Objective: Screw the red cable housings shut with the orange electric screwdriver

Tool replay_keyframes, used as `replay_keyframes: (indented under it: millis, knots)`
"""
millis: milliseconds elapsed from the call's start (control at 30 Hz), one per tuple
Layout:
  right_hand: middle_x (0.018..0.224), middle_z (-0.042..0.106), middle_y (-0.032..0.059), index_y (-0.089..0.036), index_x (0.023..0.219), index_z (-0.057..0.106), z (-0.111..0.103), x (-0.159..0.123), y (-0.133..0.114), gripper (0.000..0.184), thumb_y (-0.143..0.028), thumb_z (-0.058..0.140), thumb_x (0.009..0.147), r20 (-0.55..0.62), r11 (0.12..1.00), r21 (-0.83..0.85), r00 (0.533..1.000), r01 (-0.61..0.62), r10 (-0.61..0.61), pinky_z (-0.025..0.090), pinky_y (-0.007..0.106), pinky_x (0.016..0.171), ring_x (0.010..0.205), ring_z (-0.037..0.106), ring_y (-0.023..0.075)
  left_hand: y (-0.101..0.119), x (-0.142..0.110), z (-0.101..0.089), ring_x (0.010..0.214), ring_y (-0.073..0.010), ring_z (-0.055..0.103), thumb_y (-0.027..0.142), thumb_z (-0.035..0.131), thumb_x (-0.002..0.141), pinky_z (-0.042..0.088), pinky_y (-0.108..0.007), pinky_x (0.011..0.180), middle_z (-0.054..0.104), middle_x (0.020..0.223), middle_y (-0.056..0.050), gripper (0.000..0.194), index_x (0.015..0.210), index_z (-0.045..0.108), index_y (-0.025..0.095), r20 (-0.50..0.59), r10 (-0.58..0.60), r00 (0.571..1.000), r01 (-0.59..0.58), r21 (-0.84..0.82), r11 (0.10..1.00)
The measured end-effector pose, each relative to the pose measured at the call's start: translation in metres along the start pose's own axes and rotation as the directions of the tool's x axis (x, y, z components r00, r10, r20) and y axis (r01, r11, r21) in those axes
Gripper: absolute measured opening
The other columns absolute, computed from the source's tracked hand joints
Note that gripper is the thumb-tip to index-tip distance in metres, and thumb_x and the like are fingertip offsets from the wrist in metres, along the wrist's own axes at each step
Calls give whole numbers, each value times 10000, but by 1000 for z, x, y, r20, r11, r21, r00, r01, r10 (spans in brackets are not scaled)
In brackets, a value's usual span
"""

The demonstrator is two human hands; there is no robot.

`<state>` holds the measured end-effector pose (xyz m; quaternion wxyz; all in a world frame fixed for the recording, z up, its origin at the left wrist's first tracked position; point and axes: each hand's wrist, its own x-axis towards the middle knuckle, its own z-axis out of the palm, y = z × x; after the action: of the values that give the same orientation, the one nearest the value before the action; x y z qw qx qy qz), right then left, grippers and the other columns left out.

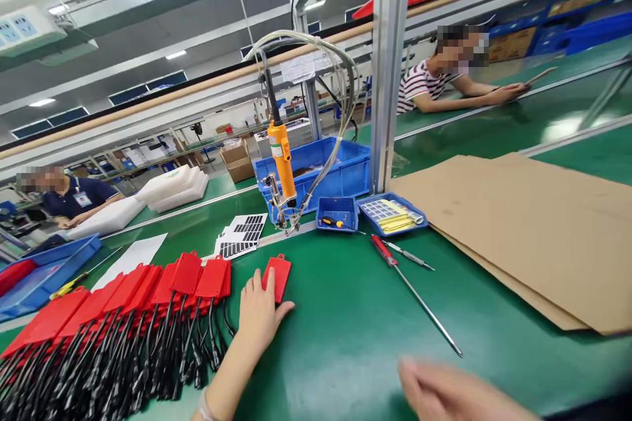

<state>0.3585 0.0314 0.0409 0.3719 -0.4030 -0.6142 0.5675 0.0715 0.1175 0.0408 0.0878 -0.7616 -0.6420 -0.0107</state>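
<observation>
My left hand (259, 309) reaches over the green bench with its fingers stretched out and its thumb apart. Its fingertips touch the left side of a single flat red plastic case (277, 276), which has a small loop at its top; the fingers are not wrapped round it. To the left of that hand lies a long row of similar red cases (187, 273) with black cables (162, 355) hanging toward me. At the lower right my right hand (444, 388) is smeared by motion above the bench, and its fingers cannot be made out clearly.
A red-handled screwdriver (419, 299) and a tweezer-like tool (409, 254) lie right of centre. Behind hangs an orange electric screwdriver (281, 161) near blue bins (340, 227). Cardboard sheets (523, 223) cover the right side. Label sheets (241, 235) lie behind. Two people sit beyond.
</observation>
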Motion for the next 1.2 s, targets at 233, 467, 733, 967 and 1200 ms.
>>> replay_keyframes:
  millis: [233, 467, 733, 967, 1200]
  knots:
    - [1036, 602, 137, -117, 1127, 576, -73, 195, -50, 427, -449, 359, 969, -234, 684, -730, 942, -6, -242, 494, 385, 778, 887, 592, 217, 4, 8, 26, 939, -309, 579, 393, 481, 957, 503, -403, 769, 574, 1040, -159, 520, 1424, 458, 165, -4, -110, 994, 110, 13, 994]
    - [1011, 660, 114, -101, 1016, 642, -68, 234, -3, 159, -145, 553, 891, -45, 201, -980, 962, 11, -269, 436, 459, 915, 995, 606, 250, -2, 11, 23, 1011, -310, 550, 288, 476, 924, 486, -435, 878, 562, 1141, -172, 493, 1396, 490, 144, 65, -112, 992, 123, -204, 971]
    - [881, 684, 167, -149, 845, 681, -101, 196, -3, 164, -165, 519, 824, 69, 285, -948, 965, 143, -253, 487, 439, 722, 817, 667, 317, 6, 34, 10, 1076, -313, 517, 294, 524, 876, 497, -454, 917, 541, 1221, -148, 494, 1364, 517, 218, 57, 15, 998, 10, -420, 908]
    - [1317, 552, 153, -179, 1417, 340, -61, 273, -73, 764, -682, 461, 855, 50, 774, -446, 877, 448, -479, 500, 389, 945, 1186, 558, 261, 5, 60, 12, 1182, -305, 466, 227, 580, 886, 436, -442, 1014, 501, 1338, -141, 395, 1280, 580, 213, 66, 110, 992, -73, -413, 908]
    - [795, 625, 36, -184, 983, 584, -28, 328, -115, 536, -678, 584, 774, -52, 839, -25, 837, 544, -545, 549, 331, 677, 712, 621, 182, 0, 71, 31, 1223, -293, 438, 225, 532, 916, 425, -484, 1025, 448, 1435, -121, 401, 1316, 544, 252, 25, 194, 981, -165, -426, 890]
